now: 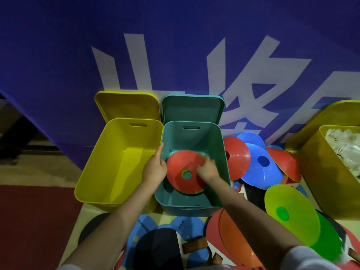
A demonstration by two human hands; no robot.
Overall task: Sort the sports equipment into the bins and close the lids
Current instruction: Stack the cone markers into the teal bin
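Both hands — left hand (154, 169), right hand (207, 168) — gripped red plastic disc cones (185, 172) inside the teal plastic bin (220, 152); many cones remained outside, lids open.

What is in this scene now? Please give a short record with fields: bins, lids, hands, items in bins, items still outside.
bins: empty yellow bin beside teal bin; second yellow bin at right
lids: yellow lid and teal lid stand open behind their bins
hands: left hand and right hand both on the red cone inside the teal bin
items in bins: red cone over a green one; white shuttlecocks in the right bin
items still outside: blue cones, lime cone, orange cone
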